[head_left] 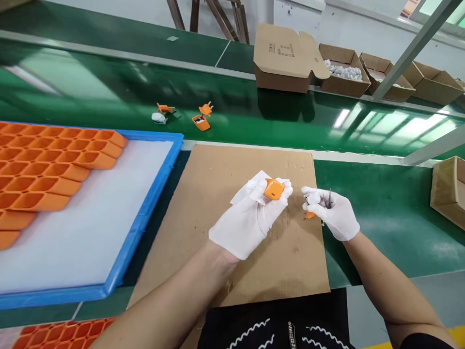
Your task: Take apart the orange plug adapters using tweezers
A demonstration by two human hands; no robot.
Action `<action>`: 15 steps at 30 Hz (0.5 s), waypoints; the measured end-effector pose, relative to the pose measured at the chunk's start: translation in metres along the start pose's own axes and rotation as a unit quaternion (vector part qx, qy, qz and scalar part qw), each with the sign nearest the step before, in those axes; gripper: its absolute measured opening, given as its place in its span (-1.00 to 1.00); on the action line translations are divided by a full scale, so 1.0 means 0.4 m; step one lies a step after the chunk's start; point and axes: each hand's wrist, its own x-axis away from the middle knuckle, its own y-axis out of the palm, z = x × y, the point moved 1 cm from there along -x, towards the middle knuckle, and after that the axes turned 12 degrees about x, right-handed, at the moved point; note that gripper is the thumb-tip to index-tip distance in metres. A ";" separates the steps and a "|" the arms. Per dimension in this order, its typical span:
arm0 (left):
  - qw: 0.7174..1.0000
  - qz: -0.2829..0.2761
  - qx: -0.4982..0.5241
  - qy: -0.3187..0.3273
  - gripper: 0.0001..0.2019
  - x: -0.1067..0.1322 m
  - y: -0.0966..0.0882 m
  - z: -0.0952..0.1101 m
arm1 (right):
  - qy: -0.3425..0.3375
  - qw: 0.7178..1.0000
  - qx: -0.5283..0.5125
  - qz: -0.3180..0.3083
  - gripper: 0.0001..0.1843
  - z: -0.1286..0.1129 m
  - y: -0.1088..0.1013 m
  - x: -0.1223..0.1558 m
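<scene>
Both my hands wear white gloves and hover over a brown cardboard sheet (225, 232). My left hand (250, 218) is closed around a small orange plastic shell (273, 188) together with a white cloth (250, 186). My right hand (332, 211) is closed in a pinch on a small orange plug part with metal prongs (309, 213), and thin dark tweezers (329, 198) stick up from the same hand. The two hands are close together, a few centimetres apart.
A blue tray (145, 213) on the left holds rows of orange shells (47, 165) on white foam. Loose orange parts (201, 121) lie on the green conveyor belt (109, 92). Open cardboard boxes (286, 58) stand behind it, and another box (448, 191) at the right edge.
</scene>
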 end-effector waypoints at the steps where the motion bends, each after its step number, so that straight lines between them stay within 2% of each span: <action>1: 1.000 -0.011 -0.016 0.007 -0.79 -0.004 -0.005 -0.001 | 0.003 1.000 -0.006 0.003 -0.70 0.002 -0.001 0.000; 4: 0.990 -0.061 -0.117 0.049 -0.85 -0.024 -0.026 0.003 | 0.006 1.000 -0.016 0.014 -0.70 0.000 -0.006 0.001; 6: 0.961 -0.102 -0.241 0.090 -0.79 -0.036 -0.036 0.007 | 0.007 1.000 -0.013 0.023 -0.69 -0.005 -0.008 0.003; 8: 0.898 -0.126 -0.395 0.149 -0.70 -0.041 -0.041 0.009 | 0.001 0.999 -0.009 0.035 -0.71 -0.011 -0.009 0.007; 11: 0.762 -0.112 -0.580 0.267 -0.63 -0.036 -0.045 0.004 | -0.033 0.999 0.001 0.039 -0.76 -0.016 -0.007 0.016; 13: 0.680 -0.105 -0.645 0.331 -0.62 -0.033 -0.049 -0.005 | -0.061 0.998 0.020 0.022 -0.80 -0.019 -0.004 0.022; 15: 0.633 -0.121 -0.672 0.363 -0.61 -0.036 -0.056 -0.015 | -0.096 0.994 0.051 0.005 -0.81 -0.023 -0.003 0.028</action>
